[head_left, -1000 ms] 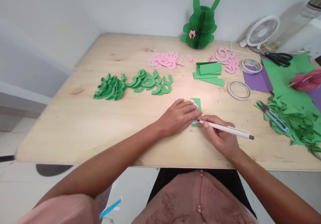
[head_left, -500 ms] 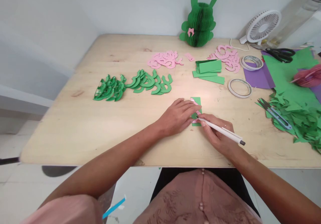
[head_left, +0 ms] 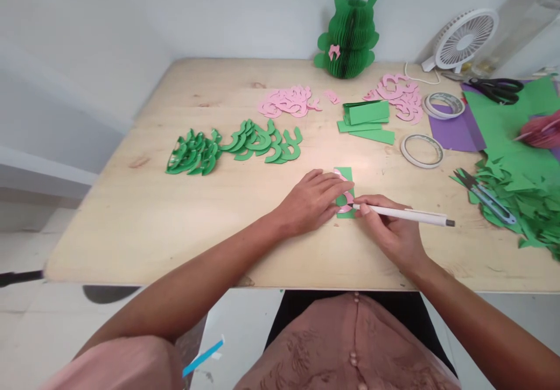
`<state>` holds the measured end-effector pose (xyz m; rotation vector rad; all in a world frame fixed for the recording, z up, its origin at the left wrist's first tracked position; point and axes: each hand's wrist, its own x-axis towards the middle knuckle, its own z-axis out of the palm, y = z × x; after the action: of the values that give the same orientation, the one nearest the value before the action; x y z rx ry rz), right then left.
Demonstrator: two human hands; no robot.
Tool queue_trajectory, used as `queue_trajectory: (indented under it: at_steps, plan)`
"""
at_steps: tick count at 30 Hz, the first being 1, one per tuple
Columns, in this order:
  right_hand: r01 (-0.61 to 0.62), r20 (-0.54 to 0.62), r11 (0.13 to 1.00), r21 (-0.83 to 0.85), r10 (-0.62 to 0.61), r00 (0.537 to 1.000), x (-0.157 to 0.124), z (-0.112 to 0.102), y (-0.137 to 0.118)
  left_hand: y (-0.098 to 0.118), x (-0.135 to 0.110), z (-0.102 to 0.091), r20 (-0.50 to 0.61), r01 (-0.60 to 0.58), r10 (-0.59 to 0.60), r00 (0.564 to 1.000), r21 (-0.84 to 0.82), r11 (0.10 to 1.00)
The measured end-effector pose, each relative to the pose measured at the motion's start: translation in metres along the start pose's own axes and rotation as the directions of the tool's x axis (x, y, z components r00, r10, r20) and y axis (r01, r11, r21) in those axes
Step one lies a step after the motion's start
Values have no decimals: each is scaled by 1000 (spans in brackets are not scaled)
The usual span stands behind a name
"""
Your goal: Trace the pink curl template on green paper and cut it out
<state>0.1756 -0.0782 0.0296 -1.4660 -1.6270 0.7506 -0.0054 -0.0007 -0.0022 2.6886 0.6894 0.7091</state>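
I see my right hand [head_left: 389, 234] fingers gripping the pen [head_left: 405, 215]: long axis left-right, tip pointing left onto the strip [head_left: 345, 174] mid-surface [head_left: 210, 221]. Left hand [head_left: 310, 201] fingers lie flat on the strip.

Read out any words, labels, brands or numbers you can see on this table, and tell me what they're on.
No text can be read anywhere. The white pen in the right hand shows no legible print. The green paper strip under the left hand, the tape roll and the fan show no marks.
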Motion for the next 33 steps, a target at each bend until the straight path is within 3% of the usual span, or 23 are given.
queue_trajectory:
  at_steps: [8,33]
  plan:
    - [-50,46,999,-9,50,998,0,3,1,0,1,0,17,17,-17,1000,5,1000]
    - [-11,113,996,-89,21,993,1,6,3,1,1,-1,36,39,-39,999,8,999]
